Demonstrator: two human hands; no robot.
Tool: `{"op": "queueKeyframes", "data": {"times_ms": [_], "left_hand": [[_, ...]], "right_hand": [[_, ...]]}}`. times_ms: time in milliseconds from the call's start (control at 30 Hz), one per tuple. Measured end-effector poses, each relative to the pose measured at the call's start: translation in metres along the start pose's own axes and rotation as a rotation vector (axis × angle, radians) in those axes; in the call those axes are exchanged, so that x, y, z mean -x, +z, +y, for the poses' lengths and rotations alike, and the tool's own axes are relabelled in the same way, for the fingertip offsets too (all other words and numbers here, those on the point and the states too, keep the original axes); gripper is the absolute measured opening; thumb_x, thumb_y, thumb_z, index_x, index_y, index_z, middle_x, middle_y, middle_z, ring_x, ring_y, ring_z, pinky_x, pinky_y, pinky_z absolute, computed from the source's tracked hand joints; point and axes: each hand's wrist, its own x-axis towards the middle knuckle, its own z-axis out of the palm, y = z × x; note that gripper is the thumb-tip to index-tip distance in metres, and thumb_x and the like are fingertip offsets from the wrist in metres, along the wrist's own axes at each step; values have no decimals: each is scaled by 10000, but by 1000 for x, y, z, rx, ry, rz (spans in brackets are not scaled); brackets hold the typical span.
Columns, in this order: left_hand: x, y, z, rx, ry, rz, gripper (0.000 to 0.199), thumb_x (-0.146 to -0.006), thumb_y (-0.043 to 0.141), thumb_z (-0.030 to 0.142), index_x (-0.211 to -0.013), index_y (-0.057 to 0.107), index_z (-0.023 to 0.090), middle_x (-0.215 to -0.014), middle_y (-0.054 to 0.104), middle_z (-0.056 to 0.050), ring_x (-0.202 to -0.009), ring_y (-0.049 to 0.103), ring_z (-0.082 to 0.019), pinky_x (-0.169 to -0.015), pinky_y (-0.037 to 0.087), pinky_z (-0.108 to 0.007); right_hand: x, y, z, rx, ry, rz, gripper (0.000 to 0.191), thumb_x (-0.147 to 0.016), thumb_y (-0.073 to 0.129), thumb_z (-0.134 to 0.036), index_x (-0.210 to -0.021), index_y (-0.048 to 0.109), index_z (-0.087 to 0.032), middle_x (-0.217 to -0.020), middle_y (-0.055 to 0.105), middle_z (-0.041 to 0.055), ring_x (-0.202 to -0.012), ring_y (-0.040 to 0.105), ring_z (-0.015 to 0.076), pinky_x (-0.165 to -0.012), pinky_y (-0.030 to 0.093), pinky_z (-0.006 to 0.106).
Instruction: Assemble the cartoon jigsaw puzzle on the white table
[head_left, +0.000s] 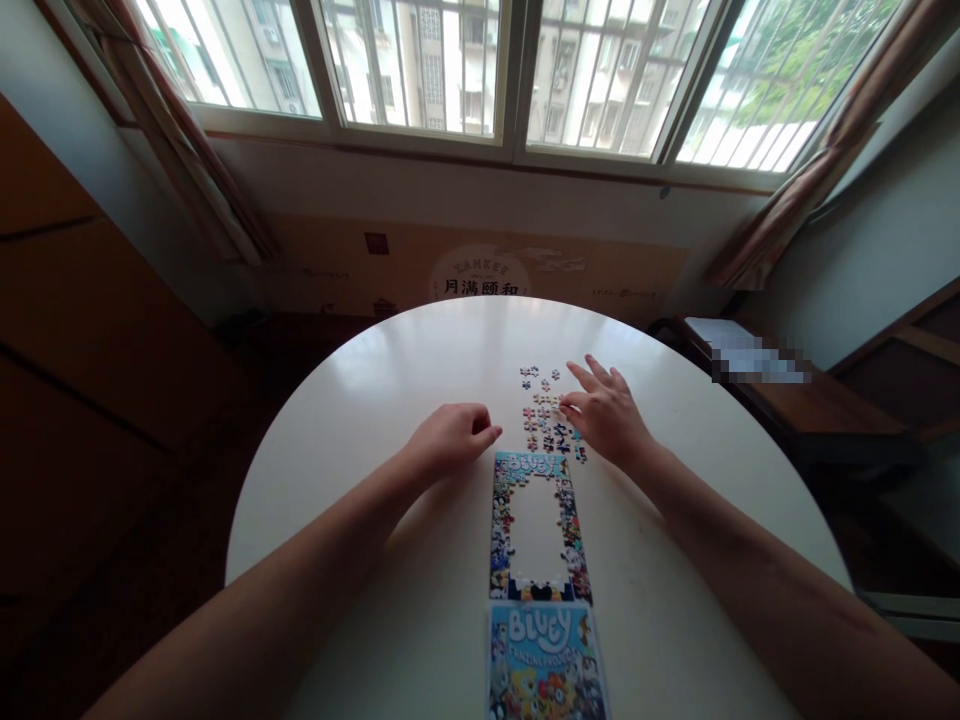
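Picture card cut off at the bottom edge; loose pieces' prints too small.

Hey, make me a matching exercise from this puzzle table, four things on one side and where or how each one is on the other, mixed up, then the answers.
1. Left hand
2. Right hand
3. Puzzle border
4. Bluey picture

a. Nearest the person's body
b. Right of the loose puzzle pieces, some fingers spread
c. Surrounding a bare middle
d. Curled, left of the pieces

Pairs: 1-d, 2-b, 3-c, 4-a
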Motion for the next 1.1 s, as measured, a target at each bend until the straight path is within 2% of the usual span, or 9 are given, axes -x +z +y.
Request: {"op": "queueKeyframes", "data": {"times_ms": [267, 333, 400, 467, 533, 667, 767, 967, 1100], "left_hand": [[1, -1, 0, 4, 38, -1, 353, -897, 542, 506, -819, 674, 188, -867, 721, -88, -740, 600, -198, -612, 401, -312], [1, -1, 1, 9, 76, 1, 326, -903, 549, 475, -808, 672, 189, -858, 716, -79, -735, 594, -190, -625, 401, -311], [2, -1, 3, 23, 133, 21, 300, -907, 558, 444, -798, 671, 189, -837, 705, -68, -725, 582, -178, -641, 403, -310], [4, -2, 6, 53, 182, 50, 300, -913, 556, 435, -792, 672, 186, -791, 683, -53, -697, 561, -164, -648, 403, -312], [6, -2, 10, 125, 203, 56, 339, -925, 537, 457, -778, 668, 181, -728, 654, -38, -664, 536, -151, -647, 406, -312], [9, -2, 19, 490, 181, -128, 418, -946, 473, 511, -784, 653, 172, -733, 631, -36, -649, 530, -131, -575, 398, -278], [12, -3, 25, 721, 101, -286, 410, -929, 487, 531, -782, 626, 174, -762, 611, -41, -640, 514, -122, -474, 309, -248], [13, -6, 29, 720, -12, -390, 303, -916, 514, 443, -788, 595, 181, -742, 579, -48, -631, 492, -102, -467, 260, -240], [11, -8, 29, 887, -83, -433, 212, -858, 599, 363, -777, 587, 168, -721, 550, -35, -609, 459, -88, -465, 220, -216]], "right_hand": [[-1, -16, -4, 15, -21, 208, 178, -930, 602, -228, -850, 760, -216, -1483, 544, 91, -1444, 395, 359, -1136, 351, 611], [2, -30, -7, -41, -63, 228, 177, -935, 591, -230, -875, 757, -225, -1333, 662, 95, -1300, 559, 334, -1050, 456, 559], [5, -43, -13, -130, -129, 197, 183, -945, 574, -239, -904, 752, -229, -1075, 760, 76, -1008, 700, 277, -872, 555, 472], [8, -55, -21, -195, -183, 180, 192, -959, 559, -250, -918, 744, -223, -951, 770, 56, -829, 712, 233, -734, 571, 406], [10, -62, -30, -227, -230, 208, 186, -964, 558, -249, -923, 737, -219, -942, 769, 54, -798, 711, 217, -691, 566, 374], [13, -66, -44, -242, -311, 273, 167, -962, 563, -246, -937, 728, -251, -942, 771, 32, -805, 715, 200, -698, 572, 357], [14, -64, -47, -256, -348, 247, 168, -965, 556, -245, -959, 721, -270, -959, 769, 13, -831, 711, 188, -732, 575, 345], [18, -63, -43, -276, -409, 217, 147, -964, 567, -241, -969, 714, -251, -994, 773, 10, -896, 717, 181, -777, 569, 323], [18, -63, -41, -326, -473, 217, 121, -959, 584, -224, -964, 704, -242, -993, 776, -4, -916, 726, 171, -777, 573, 311]]}}
